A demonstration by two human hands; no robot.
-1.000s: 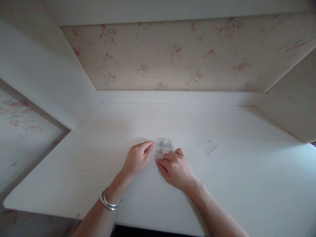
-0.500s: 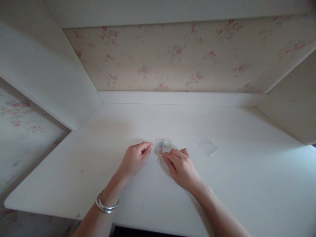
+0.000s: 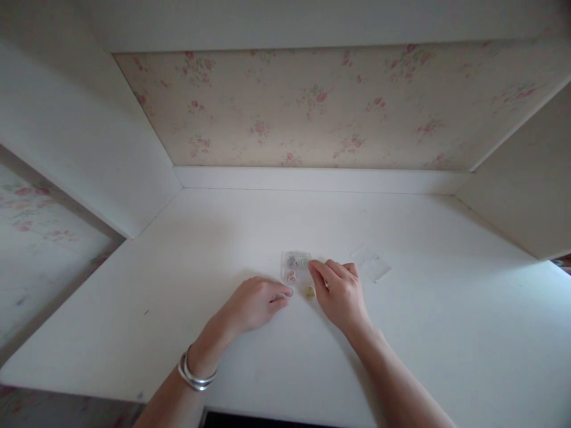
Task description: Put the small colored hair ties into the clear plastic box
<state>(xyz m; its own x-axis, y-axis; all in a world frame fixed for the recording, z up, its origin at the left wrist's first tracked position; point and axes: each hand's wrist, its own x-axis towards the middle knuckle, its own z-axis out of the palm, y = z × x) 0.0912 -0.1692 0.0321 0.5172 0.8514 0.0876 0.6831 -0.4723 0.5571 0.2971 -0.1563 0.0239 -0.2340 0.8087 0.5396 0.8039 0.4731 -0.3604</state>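
Observation:
A small clear plastic box (image 3: pixel 284 268) with compartments lies on the white table, holding several small ring-like pieces, some dark, some green, some pinkish. My left hand (image 3: pixel 254 303) rests low on the table before the box's near left corner. Its index finger reaches a small pale ring (image 3: pixel 291 292), and the thumb sits apart below. My right hand (image 3: pixel 341 291) is at the box's right edge with thumb and index finger pinched; anything between them is too small to make out. Just left of that hand lies a cluster of gold-coloured rings (image 3: pixel 310 292).
A clear plastic lid-like piece (image 3: pixel 372 263) lies flat to the right of the box. A thin dark sliver (image 3: pixel 146 312) is on the table at left. White panels and a floral-papered wall (image 3: pixel 289 107) enclose the table at the back and sides.
My left hand has come down and right to the pale ring. My right hand has moved up and right, from the box's near side to its right edge, uncovering the gold-coloured rings.

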